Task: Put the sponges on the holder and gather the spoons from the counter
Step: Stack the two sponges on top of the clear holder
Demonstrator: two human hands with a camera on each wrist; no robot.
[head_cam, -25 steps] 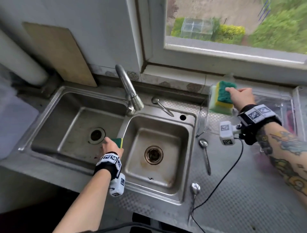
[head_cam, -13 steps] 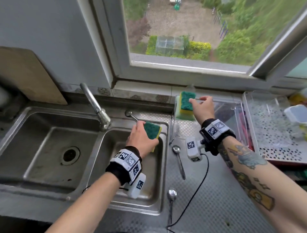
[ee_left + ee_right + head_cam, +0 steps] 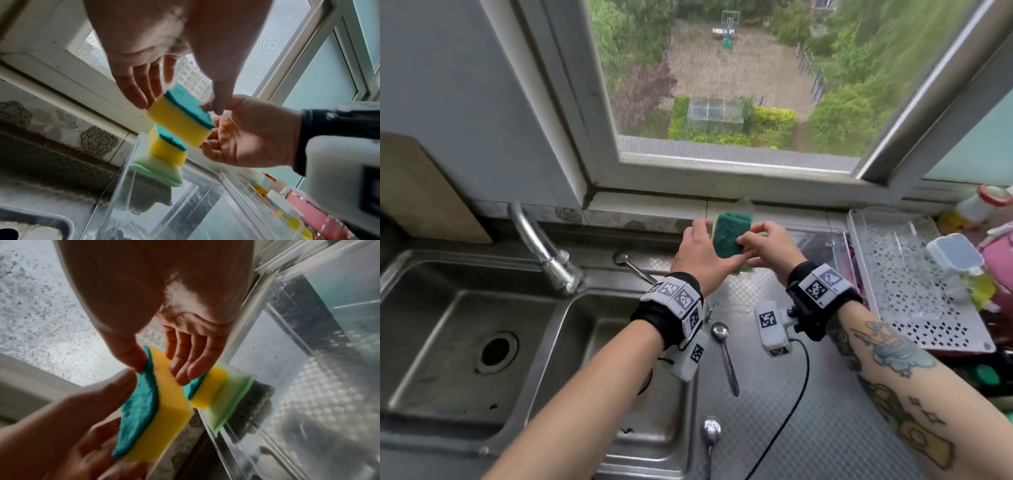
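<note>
A yellow sponge with a green scrub face [image 3: 727, 240] [image 3: 180, 120] [image 3: 158, 404] hangs just above the left rim of the clear plastic holder [image 3: 822, 241] [image 3: 131, 164]. My left hand [image 3: 703, 251] [image 3: 180, 104] pinches it between thumb and fingers. My right hand [image 3: 760, 245] [image 3: 161, 372] pinches the same sponge from the other side. A second yellow-green sponge [image 3: 167, 147] [image 3: 207, 391] sits on the holder's rim right under it. One spoon [image 3: 724, 356] lies on the counter below my wrists, another spoon [image 3: 710, 437] near the front edge, a third spoon [image 3: 631, 265] behind the sink.
A double steel sink [image 3: 482, 342] with a faucet [image 3: 544, 253] fills the left. A white perforated drain tray [image 3: 914, 291] with containers and bottles stands to the right of the holder. A black cable [image 3: 796, 394] trails over the patterned counter.
My left hand carried a sponge from the sink up and right to the holder. My right hand let go of the first sponge on the rim and now pinches the one my left hand brought.
</note>
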